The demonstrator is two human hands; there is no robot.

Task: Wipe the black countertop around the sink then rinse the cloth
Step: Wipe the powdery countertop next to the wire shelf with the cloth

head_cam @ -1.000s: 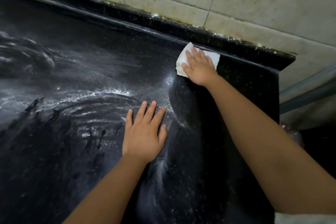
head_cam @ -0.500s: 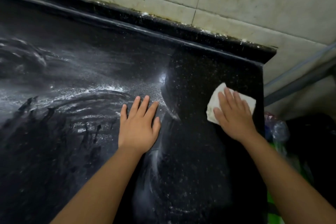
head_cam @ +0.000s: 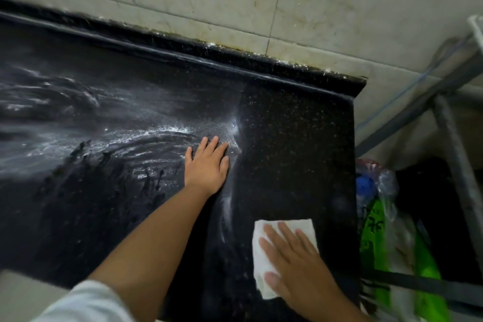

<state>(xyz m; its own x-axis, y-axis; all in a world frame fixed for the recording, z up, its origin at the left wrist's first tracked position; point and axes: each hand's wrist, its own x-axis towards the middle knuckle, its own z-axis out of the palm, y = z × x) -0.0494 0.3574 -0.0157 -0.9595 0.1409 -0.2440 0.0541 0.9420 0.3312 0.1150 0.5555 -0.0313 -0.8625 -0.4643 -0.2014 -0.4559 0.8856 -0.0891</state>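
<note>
- The right hand (head_cam: pixel 295 266) is lying flat with fingers spread on the white cloth (head_cam: pixel 283 251) at the lower right of the frame — pressing it down, not clutching it.
- The cloth is sitting folded on the black countertop (head_cam: pixel 292 154), near its right edge, with its upper corners and left side showing past the fingers.
- The left hand (head_cam: pixel 207 163) is resting open, palm down, at the centre of the frame, holding nothing — its fingertips are pointing toward the white powdery smears (head_cam: pixel 86 136).
- Those smears are spreading in swirls across the left half of the frame, while the strip on the right is looking dark and speckled.
- A pale tiled wall (head_cam: pixel 235 0) is running along the top of the frame behind the raised black backsplash.
- A green and clear plastic bag (head_cam: pixel 379 238) is standing beyond the counter's right edge.
</note>
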